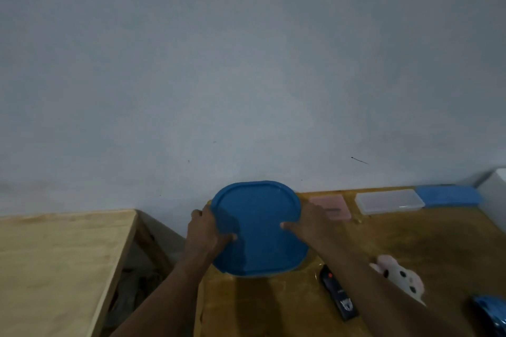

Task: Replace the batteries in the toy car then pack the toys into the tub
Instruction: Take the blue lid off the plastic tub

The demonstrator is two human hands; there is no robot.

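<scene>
tub lid (260, 227): matt blue plastic, finely grained. counter (410, 241): varnished wood with a dull amber sheen. flat case (388, 201): clear, smooth plastic. plush toy (399, 276): soft, fuzzy cloth. remote (339, 293): black plastic, slightly glossy. wall (246, 63): matt paint.

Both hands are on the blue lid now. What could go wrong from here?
1. The blue lid, held at its rim by the left hand and right hand, sits near the left edge of the table, beside a gap. A hard pull might slide it off.
2. The black remote lies close beside the right forearm and could get knocked as the lid lifts.
3. The toy car is cut off by the frame edge, so it is hard to watch.
</scene>
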